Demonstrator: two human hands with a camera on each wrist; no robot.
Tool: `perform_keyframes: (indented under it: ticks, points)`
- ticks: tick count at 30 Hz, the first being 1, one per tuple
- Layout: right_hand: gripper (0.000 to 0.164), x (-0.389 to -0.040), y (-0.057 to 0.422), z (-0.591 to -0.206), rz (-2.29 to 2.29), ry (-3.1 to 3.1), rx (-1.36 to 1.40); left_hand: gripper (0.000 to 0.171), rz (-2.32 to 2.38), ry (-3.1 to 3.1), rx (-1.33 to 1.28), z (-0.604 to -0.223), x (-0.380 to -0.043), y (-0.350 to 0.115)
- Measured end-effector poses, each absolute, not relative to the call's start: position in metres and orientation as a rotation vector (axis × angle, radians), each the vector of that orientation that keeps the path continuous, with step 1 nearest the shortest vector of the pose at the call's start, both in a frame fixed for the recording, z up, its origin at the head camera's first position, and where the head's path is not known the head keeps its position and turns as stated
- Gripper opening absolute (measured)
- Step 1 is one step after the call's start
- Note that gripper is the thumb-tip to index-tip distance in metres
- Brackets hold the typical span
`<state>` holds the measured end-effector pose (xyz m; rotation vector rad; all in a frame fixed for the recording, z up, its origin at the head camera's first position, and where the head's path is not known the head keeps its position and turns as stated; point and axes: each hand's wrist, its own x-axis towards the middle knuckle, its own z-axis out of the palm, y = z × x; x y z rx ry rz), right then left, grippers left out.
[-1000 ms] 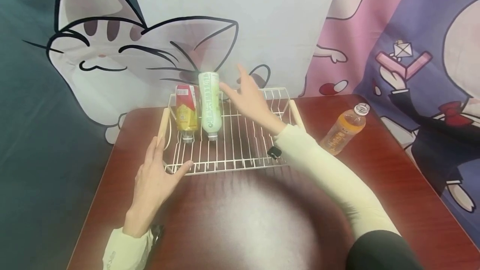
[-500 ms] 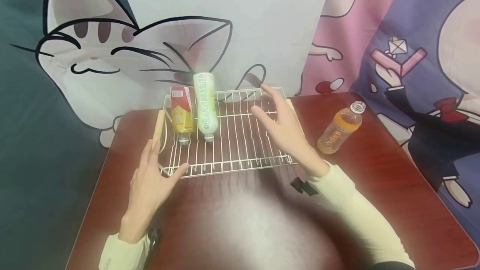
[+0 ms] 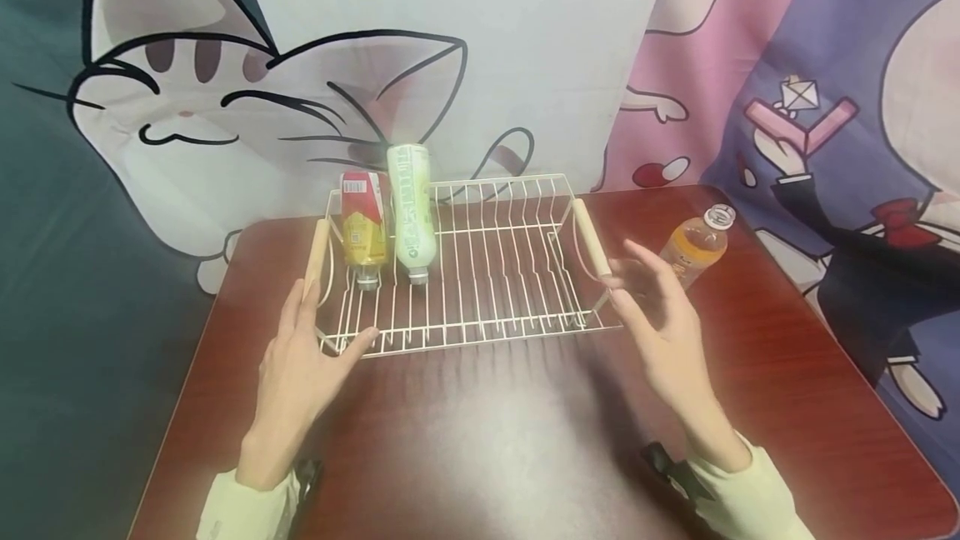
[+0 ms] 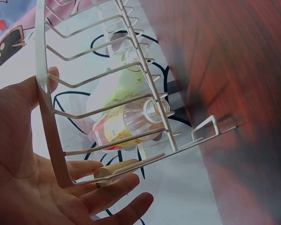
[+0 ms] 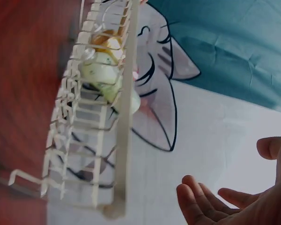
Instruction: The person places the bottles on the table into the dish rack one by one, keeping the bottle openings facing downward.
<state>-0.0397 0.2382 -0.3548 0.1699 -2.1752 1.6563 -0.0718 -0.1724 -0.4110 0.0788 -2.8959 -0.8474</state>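
A white wire rack [image 3: 480,325] with wooden handles at both sides stands on the table. In its left part a bottle with a red and yellow label [image 3: 365,227] and a pale green bottle [image 3: 412,211] lean side by side, caps toward the front. My left hand [image 3: 300,373] is at the rack's front left corner, its fingers touching the left handle [image 3: 318,252]; the left wrist view has the thumb beside the front rail. Beside the right handle [image 3: 592,237] is my right hand [image 3: 670,340], fingers loosely bent and holding nothing; contact with the handle is unclear.
To the right of the rack, a clear bottle with an orange label [image 3: 697,247] stands on the reddish-brown table [image 3: 480,440], partly behind my right hand. Cartoon-printed cloths [image 3: 540,48] hang behind the table and at both sides.
My right hand has moved from beside the pale green bottle, back across the rack, to the right handle. My left hand stays at the left corner, and both leaning bottles keep their places.
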Motion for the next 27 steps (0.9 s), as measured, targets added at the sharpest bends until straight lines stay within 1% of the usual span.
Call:
perform_keyframes:
  ticks: [8, 15, 19, 23, 27]
  points:
    - [0.054, -0.016, 0.267, -0.375, 1.772, -1.896, 0.126, 0.111, -0.845, -2.877, 0.073, -0.412, -0.072, -0.172]
    - [0.053, -0.01, 0.279, -0.387, 1.796, -1.819, 0.138, 0.111, -0.839, -2.876, 0.071, -0.412, -0.073, -0.172]
    - [0.054, -0.01, 0.284, -0.393, 1.792, -1.778, 0.099, 0.111, -0.851, -2.883, 0.069, -0.413, -0.073, -0.172]
    - [0.062, -0.013, 0.292, -0.398, 1.791, -1.631, 0.023, 0.112, -0.867, -2.884, 0.073, -0.413, -0.073, -0.172]
    - [0.075, -0.018, 0.304, -0.404, 1.672, -1.567, -0.164, 0.112, -0.862, -2.882, 0.075, -0.412, -0.072, -0.172]
